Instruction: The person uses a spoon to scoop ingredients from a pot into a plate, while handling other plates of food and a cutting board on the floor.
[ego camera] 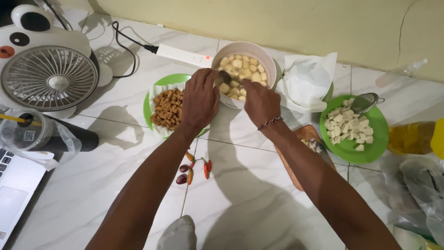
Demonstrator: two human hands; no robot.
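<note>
Both hands reach over the bowl (273, 65): left hand (200, 99) apparently gripping a spoon (225, 76), right hand (260, 103) curled.

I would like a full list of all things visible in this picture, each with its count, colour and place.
pot: one, white, back centre, holds pale cubes in liquid
spoon: one, metal, in the pot
left plate: one, green, left of the pot, holds brown fried cubes
right plate: one, green, right side, holds white cubes
strainer: one, metal, on the right plate's back edge
paper-lined dish: one, white paper, right of the pot
cutting board: one, brown, under the right forearm
chillies: several, red, floor centre
fan: one, white, far left
power strip: one, white, behind the pot
laptop: one, silver, lower left
left hand: at the pot's rim
right hand: over the pot
</note>
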